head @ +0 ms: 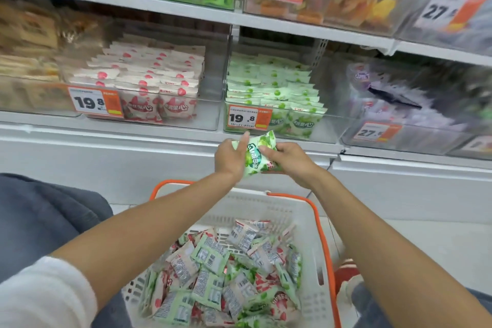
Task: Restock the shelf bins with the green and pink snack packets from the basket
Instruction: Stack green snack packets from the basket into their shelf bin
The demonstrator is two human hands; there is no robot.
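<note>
Pink packets (149,82) fill the clear shelf bin at far left, behind a 19.8 tag (93,101). Our left grip (230,156) curls round one side of a green packet (257,153), forefinger stretched up along it. We hold the packet in the air, just below the green bin (271,88). Our right grip (288,158) pinches its other side. Under our arms, the white basket (303,216) with orange handles carries loose packets (226,274), green and pink mixed.
</note>
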